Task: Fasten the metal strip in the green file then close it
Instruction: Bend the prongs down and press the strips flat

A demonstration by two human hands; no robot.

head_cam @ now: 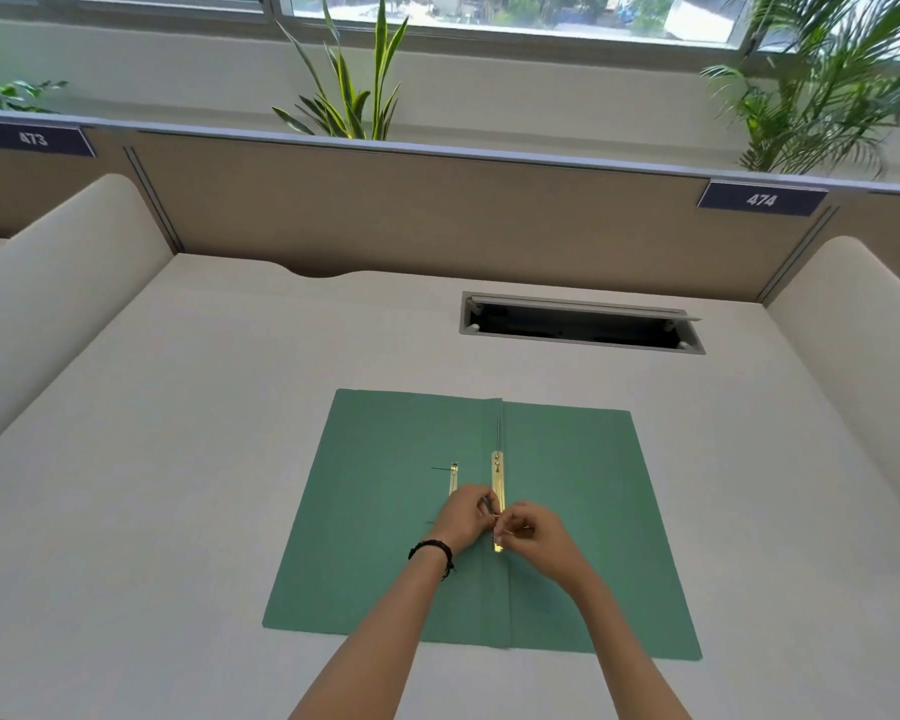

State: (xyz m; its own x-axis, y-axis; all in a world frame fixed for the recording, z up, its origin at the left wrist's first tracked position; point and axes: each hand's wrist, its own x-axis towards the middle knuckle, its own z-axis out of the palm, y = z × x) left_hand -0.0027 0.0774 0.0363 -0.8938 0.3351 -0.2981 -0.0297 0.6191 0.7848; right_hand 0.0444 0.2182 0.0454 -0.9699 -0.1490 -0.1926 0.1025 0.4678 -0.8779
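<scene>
We have the green file point(385, 511) lying open on the desk point(152, 459), and it could slide if we push sideways. The metal strip point(498, 480) lies along its fold. Our left hand point(461, 517) and right hand point(533, 537) pinch narrowly at the strip's near end; a thin prong point(453, 480) could slip free or bend crooked.
</scene>
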